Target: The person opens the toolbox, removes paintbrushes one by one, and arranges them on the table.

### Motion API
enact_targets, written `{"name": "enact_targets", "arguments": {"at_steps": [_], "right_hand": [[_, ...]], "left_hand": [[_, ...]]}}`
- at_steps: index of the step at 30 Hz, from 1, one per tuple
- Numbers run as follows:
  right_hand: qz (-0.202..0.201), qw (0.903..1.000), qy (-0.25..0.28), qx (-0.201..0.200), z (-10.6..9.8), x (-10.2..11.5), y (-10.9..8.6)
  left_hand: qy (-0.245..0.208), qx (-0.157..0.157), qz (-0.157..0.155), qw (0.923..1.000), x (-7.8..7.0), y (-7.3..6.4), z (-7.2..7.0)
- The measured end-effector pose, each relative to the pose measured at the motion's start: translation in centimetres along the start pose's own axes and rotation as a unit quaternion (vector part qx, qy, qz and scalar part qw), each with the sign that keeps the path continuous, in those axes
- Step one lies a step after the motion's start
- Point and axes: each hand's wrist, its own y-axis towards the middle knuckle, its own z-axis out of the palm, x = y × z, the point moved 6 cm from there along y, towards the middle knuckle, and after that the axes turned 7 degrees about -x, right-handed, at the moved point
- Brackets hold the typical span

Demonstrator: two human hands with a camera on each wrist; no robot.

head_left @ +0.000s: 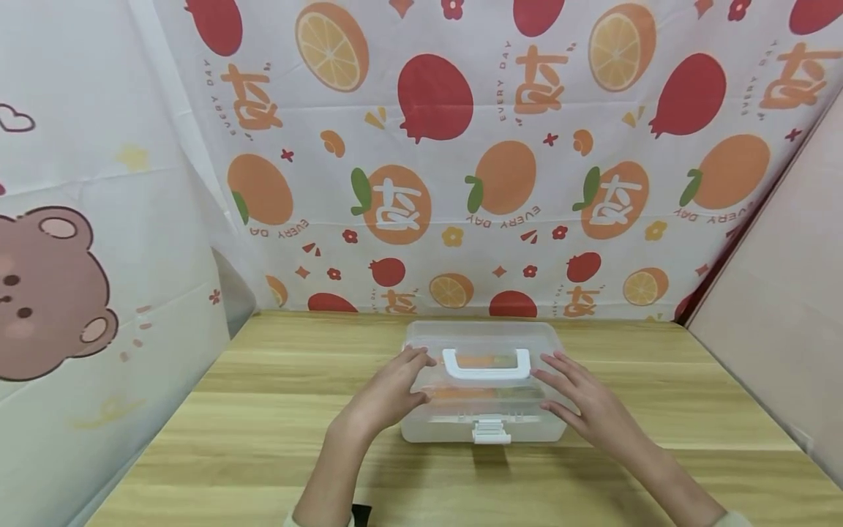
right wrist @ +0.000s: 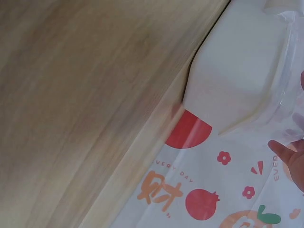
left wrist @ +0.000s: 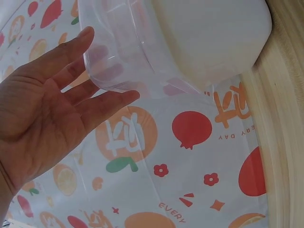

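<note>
A translucent plastic storage box [head_left: 441,430] with a white carry handle [head_left: 490,374] and a front latch [head_left: 491,433] stands on the wooden table. Its lid is down, and orange and green shapes show faintly through it. At the lid's left side is my left hand [head_left: 388,391], fingers spread and relaxed. My right hand [head_left: 589,402] is at the right side in the same way, fingers extended. In the left wrist view, the left fingers [left wrist: 116,102] lie along the box corner; light contact is hard to tell. Only a few right fingertips [right wrist: 280,149] show in the right wrist view.
The wooden table [head_left: 263,410] extends around the box. A fruit-print cloth [head_left: 435,176] hangs behind it. A bear-print cloth [head_left: 59,293] hangs at the left, and a pale panel [head_left: 777,293] stands at the right. Something small and black [head_left: 361,514] is by the left wrist.
</note>
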Motion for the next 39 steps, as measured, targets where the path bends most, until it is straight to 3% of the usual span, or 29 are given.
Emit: {"name": "enact_targets", "arguments": {"at_steps": [4, 12, 15, 18, 21, 24, 27, 30, 33, 39], "right_hand": [[-0.009, 0.9999, -0.007, -0.005, -0.1, 0.0, -0.1], [-0.002, 1.0, -0.004, 0.003, -0.3, 0.1, 0.1], [-0.003, 1.0, -0.007, 0.002, -0.3, 0.1, 0.3], [-0.008, 0.9999, -0.009, -0.002, -0.2, 0.1, 0.5], [-0.015, 0.9997, -0.014, -0.009, -0.2, 0.2, 0.8], [-0.021, 0.9995, -0.015, -0.018, -0.3, 0.2, 1.3], [-0.022, 0.9994, -0.014, -0.021, -0.6, 0.3, 1.7], [-0.014, 0.9997, -0.011, -0.014, -0.9, 0.2, 2.2], [-0.004, 0.9999, -0.009, -0.006, -1.1, 0.1, 2.8], [0.036, 0.9991, 0.009, 0.021, -1.6, -0.6, 4.1]], "left_hand": [[0.006, 0.0, -0.003, 1.0, 0.0, -0.2, 0.1], [0.017, -0.008, 0.047, 0.9987, 1.0, -0.3, 0.0], [-0.022, -0.02, 0.04, 0.9988, 2.5, -0.4, -0.2], [-0.101, -0.01, 0.015, 0.9947, 4.3, -0.6, -0.3], [-0.217, 0.033, -0.035, 0.9751, 6.4, -0.9, -0.2], [-0.317, 0.064, -0.101, 0.9409, 8.2, -1.1, -0.1], [-0.385, 0.064, -0.16, 0.9067, 9.4, -1.3, 0.0], [-0.428, 0.053, -0.194, 0.8808, 10.3, -1.1, 0.5], [-0.439, 0.057, -0.22, 0.8691, 10.8, -1.1, 1.3], [-0.451, 0.098, -0.217, 0.8603, 10.8, -0.9, 2.5]]}}
